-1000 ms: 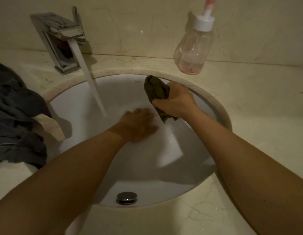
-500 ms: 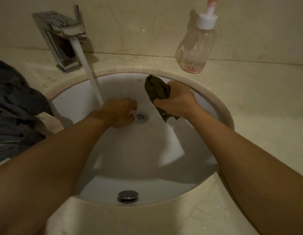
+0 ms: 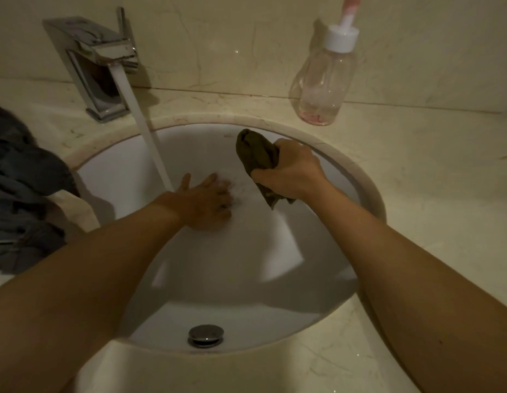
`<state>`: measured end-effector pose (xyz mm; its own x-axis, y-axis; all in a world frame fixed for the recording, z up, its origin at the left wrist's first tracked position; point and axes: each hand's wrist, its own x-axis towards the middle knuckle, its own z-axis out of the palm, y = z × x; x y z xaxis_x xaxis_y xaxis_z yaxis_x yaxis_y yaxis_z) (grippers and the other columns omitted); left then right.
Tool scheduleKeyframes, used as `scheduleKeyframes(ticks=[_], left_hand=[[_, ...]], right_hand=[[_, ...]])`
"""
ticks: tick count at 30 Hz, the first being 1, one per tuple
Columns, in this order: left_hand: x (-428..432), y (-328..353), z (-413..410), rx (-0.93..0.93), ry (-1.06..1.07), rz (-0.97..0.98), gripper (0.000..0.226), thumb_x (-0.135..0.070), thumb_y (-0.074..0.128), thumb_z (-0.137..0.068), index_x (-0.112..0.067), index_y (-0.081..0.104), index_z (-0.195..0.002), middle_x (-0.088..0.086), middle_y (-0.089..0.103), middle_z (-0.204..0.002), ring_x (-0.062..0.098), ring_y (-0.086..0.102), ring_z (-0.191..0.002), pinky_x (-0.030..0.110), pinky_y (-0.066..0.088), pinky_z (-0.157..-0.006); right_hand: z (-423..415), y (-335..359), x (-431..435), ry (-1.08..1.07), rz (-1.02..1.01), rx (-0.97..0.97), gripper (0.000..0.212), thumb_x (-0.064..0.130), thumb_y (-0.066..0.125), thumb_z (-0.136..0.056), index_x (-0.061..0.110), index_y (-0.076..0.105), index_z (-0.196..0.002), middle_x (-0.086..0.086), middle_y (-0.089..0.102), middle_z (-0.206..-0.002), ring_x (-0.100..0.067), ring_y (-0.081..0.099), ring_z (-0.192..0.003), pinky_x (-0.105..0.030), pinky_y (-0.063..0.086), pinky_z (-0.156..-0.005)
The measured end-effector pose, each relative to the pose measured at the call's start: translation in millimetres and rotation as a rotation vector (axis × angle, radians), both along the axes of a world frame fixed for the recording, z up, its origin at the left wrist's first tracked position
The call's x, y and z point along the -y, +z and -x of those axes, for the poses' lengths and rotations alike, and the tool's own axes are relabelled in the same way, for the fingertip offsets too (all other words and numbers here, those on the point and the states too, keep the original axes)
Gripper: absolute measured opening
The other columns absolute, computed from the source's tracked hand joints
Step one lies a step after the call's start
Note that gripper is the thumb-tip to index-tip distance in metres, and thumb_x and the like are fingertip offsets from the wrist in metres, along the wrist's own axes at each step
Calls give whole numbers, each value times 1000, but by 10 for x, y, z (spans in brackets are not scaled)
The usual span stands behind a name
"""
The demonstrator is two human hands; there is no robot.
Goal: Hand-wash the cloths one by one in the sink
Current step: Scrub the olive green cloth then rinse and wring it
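A white oval sink (image 3: 275, 279) is set into a beige marble counter. Water runs in a slanted stream from the chrome faucet (image 3: 96, 63) at the back left. My right hand (image 3: 292, 171) is shut on a dark olive cloth (image 3: 255, 151), bunched up and held over the basin's back right; its ends stick out above and below my fist. My left hand (image 3: 206, 199) lies low in the basin by the drain, just right of where the stream lands, fingers spread and nothing in it.
A pile of dark grey-blue cloths (image 3: 22, 194) lies on the counter at the left, with a pale cloth corner (image 3: 73, 214) hanging over the sink's rim. A clear pump bottle (image 3: 323, 83) stands at the back right. An overflow cap (image 3: 206, 335) sits in the near basin wall.
My left hand swept left toward the water stream and back to the right near the drain, its fingers now spread. My right hand has kept the olive cloth in the same place.
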<state>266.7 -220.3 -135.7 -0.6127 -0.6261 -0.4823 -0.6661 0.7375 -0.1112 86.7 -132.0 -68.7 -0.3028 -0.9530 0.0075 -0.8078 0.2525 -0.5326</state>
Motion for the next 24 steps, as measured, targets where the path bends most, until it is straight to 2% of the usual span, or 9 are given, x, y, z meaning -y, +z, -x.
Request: scheduleKeyframes(ticks=[3,5,7,9,12,15,18,22,24], left_hand=[[-36,-11,3,-21,30,-35,58,-53,20,-105,-35,12,-160,-9,-10,-168,20,-21,-152,64,-9,-117],[-49,34,17,-128,81,-89,57,-49,31,-106,-31,22,-159,-7,-1,-168,20,-11,-154,62,-2,-120],[-45,130,53,-394,206,-197,49,-41,50,-103,-22,48,-148,3,34,-159,27,25,-150,49,26,-117],[-58,271,95,-800,481,-439,31,-32,64,-97,-20,68,-124,2,65,-129,27,58,-122,39,46,-99],[-118,510,149,-1183,745,-844,36,-46,51,-99,-25,67,-123,-2,71,-120,22,65,-111,43,49,-97],[-175,658,201,-1244,694,-784,40,-46,55,-99,-22,60,-130,2,69,-122,20,67,-109,38,53,-95],[-183,692,151,-1271,750,-568,36,-39,67,-93,-21,56,-123,4,68,-114,21,68,-103,38,57,-92],[-98,771,-147,-1289,726,-578,37,-40,63,-96,-12,57,-118,3,65,-86,17,63,-74,31,53,-64],[-38,820,-277,-1191,656,-470,34,-41,62,-96,-13,60,-115,7,63,-86,18,60,-73,30,50,-65]], right_hand=[[-5,5,-2,-6,-11,6,31,43,76,-82,22,56,-93,-1,65,-89,-20,64,-79,-33,57,-67],[-10,-3,6,-8,-16,-2,31,43,75,-82,23,54,-92,0,64,-88,-19,63,-78,-30,53,-62],[-7,-16,22,-35,-25,8,31,43,76,-83,24,54,-94,0,64,-90,-17,62,-79,-28,48,-57],[-18,-4,18,-98,-18,89,39,44,79,-83,21,56,-104,-4,65,-97,-20,64,-83,-33,55,-62],[-33,53,-33,-126,2,389,41,45,82,-84,19,56,-100,-7,70,-94,-25,72,-81,-42,65,-70],[-74,72,-64,8,5,683,30,33,80,-89,22,57,-106,-7,73,-103,-24,75,-92,-41,65,-79],[-82,101,-69,62,-43,766,35,28,73,-95,25,58,-126,0,72,-111,-16,70,-101,-32,59,-75],[-75,192,-86,14,-69,808,13,17,57,-103,24,64,-112,-4,71,-107,-17,68,-96,-33,56,-76],[-78,198,-58,-92,-20,693,14,15,47,-105,12,60,-100,-12,63,-96,-18,59,-79,-36,52,-75]])
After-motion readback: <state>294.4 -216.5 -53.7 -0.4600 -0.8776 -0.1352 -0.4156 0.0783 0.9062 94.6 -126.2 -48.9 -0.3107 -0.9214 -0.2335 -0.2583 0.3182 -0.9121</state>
